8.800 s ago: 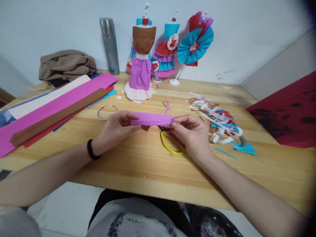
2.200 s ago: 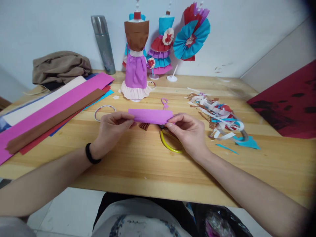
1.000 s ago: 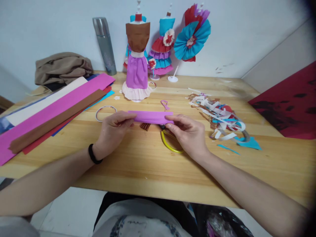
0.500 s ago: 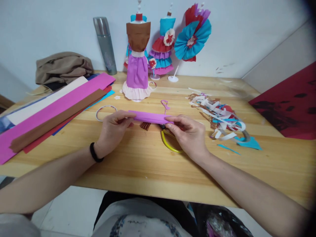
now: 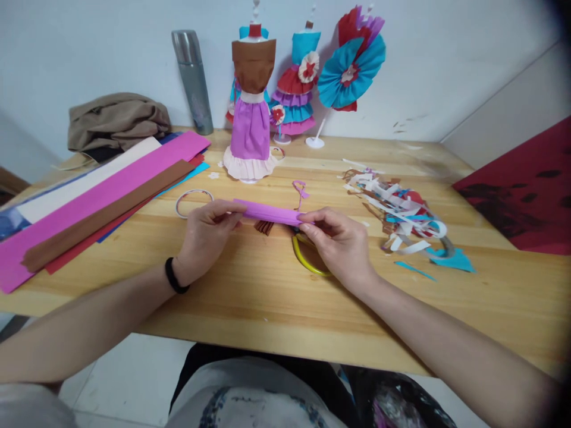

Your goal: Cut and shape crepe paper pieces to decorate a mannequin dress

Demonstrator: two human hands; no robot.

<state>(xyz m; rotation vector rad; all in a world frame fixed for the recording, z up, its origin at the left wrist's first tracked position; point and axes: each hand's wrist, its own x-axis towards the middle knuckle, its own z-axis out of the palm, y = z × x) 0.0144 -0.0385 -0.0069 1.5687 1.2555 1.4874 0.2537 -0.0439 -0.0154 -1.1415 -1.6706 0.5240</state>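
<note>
A folded purple paper strip (image 5: 270,213) is stretched level between my two hands, above the wooden table (image 5: 250,297). Its left end is pinched between the thumb and fingers of my left hand (image 5: 207,238); my right hand (image 5: 341,246) pinches the right end. Beneath the strip lies a small pleated brown piece (image 5: 264,227). Scissors with a yellow handle (image 5: 307,258) rest partly hidden under my right hand. A thin curled purple scrap (image 5: 300,191) lies just behind the strip.
Small mannequins in paper dresses (image 5: 253,107) stand at the back beside a grey flask (image 5: 194,83). Long coloured paper sheets (image 5: 111,196) and a brown cloth (image 5: 118,122) lie left, near a roll of tape (image 5: 194,193). Paper scraps (image 5: 401,208) are heaped right.
The view has shifted slightly, so the scene sits a little further right. My right hand has come slightly closer to my left, both still pinching the purple strip.
</note>
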